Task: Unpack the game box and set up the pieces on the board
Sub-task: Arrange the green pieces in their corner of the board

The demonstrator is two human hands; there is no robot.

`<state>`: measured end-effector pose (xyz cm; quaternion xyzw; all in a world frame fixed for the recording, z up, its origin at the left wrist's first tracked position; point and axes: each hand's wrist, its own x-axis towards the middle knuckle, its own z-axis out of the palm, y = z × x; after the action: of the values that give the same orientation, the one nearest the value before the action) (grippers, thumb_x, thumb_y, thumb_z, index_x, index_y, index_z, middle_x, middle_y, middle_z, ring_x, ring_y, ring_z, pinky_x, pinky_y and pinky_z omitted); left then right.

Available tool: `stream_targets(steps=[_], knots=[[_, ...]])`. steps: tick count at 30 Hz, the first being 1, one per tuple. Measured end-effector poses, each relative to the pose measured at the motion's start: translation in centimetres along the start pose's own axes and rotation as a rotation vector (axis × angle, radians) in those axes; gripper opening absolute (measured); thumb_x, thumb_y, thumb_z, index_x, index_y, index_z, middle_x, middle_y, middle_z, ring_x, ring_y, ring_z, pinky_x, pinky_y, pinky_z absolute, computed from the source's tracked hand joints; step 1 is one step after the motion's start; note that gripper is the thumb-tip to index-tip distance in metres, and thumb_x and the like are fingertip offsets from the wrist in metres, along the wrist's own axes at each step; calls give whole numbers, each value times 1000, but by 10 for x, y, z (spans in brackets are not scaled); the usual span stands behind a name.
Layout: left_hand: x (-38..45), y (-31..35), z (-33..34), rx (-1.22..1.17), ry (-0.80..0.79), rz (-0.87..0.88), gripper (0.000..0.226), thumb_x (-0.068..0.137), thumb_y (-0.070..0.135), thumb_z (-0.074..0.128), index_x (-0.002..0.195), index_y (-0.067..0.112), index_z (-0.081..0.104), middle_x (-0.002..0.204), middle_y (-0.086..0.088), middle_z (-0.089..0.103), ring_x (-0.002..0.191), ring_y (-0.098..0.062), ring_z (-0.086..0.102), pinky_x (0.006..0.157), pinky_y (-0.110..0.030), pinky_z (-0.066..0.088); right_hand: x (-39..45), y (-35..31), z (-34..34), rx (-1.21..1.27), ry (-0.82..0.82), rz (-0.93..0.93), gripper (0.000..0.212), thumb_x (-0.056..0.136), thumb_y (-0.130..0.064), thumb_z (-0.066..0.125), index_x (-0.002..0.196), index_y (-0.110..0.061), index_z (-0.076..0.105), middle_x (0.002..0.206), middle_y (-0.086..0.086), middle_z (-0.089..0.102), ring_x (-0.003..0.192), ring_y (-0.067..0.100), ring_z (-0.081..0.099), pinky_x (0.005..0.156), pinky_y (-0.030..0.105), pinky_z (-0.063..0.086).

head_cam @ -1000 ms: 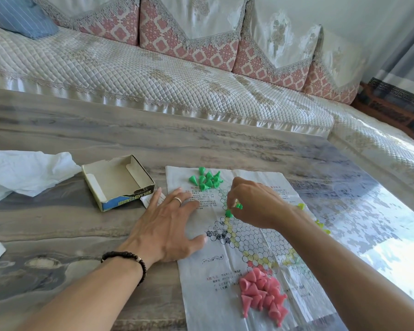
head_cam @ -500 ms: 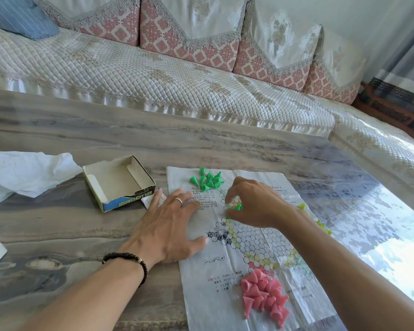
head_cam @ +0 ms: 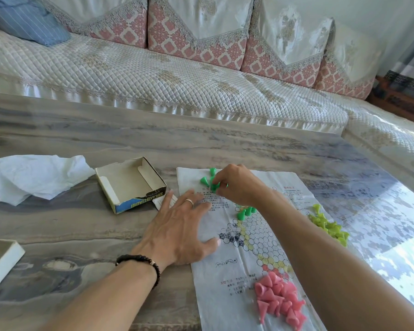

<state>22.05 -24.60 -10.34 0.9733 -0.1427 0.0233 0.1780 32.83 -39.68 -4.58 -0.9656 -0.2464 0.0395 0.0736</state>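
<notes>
Right hand (head_cam: 237,185) fingers are pinching a green piece from the pile (head_cam: 209,179) at the board's (head_cam: 225,306) far end; target cells lying nearer, toward the wrist. Left hand (head_cam: 177,230) is pressing the board flat, fingers spread.

Home living room: sofa (head_cam: 153,75), cushions (head_cam: 120,22)

Glossy marbled table (head_cam: 81,235), thin paper board (head_cam: 225,306), plastic pieces (head_cam: 276,299).
</notes>
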Motion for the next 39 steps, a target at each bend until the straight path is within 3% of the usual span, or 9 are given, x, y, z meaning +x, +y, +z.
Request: stream_targets(steps=[3,8,11,15,18,21,27,35,39], knots=[[0,0,1,3,-1,-2,84,78,71,43,149,31,23,160,7,15,148,-9,-2,119,-46,-9,-1,1,2,-12,-3,-9,23,82,-15,62,101,-24,73,89,-5,65,86,17,60,78,38,54],[0,-1,0,11,-12,-3,86,77,72,41,150,30,22,160,6,14,147,-9,-4,118,-45,-10,-12,10,-10,211,128,12,15,83,-18,69,98,-16,69,87,-14,56,75,-2,53,64,10,39],[0,-1,1,9,-11,-4,87,75,72,40,150,30,22,160,6,14,147,-9,-3,118,-44,-11,-18,23,-25,379,129,97,8,82,-11,69,90,-11,68,83,-2,69,77,13,67,71,23,56],[0,0,1,-6,-6,-4,89,74,73,39,150,30,23,160,7,14,147,-9,-2,118,-44,-11,-21,41,-35,220,120,132,12,87,-12,64,93,-10,75,76,-2,72,41,-7,51,47,8,44],[0,0,1,-8,-3,-2,89,74,73,39,150,30,23,160,6,14,148,-9,-2,118,-45,-11,-22,46,-37,162,88,133,21,89,-6,57,98,-10,75,97,0,74,36,-7,47,39,7,37],[0,0,1,-11,-1,-2,89,74,73,40,150,30,23,160,6,15,147,-8,-2,119,-45,-10,-23,49,-39,75,55,147,23,89,-3,56,100,-10,76,99,-3,73,40,-9,51,42,5,39],[0,0,0,-5,-6,-3,85,78,71,43,150,30,22,160,7,15,147,-9,-3,119,-46,-9,-23,55,-40,-62,-2,157,19,81,2,56,82,-2,74,79,1,74,69,21,69,59,21,56],[0,0,1,-13,-8,-2,85,79,70,44,150,30,22,160,6,14,148,-9,-4,119,-46,-10,-20,63,-31,-177,-54,179,10,80,-8,63,78,-11,72,79,1,73,74,19,70,71,40,60],[0,0,0,-2,-5,0,85,78,71,43,150,31,22,160,6,14,148,-9,-3,119,-46,-10,-18,61,-29,-221,-71,187,12,81,-9,62,82,-14,73,86,-2,71,80,18,68,72,39,59]])
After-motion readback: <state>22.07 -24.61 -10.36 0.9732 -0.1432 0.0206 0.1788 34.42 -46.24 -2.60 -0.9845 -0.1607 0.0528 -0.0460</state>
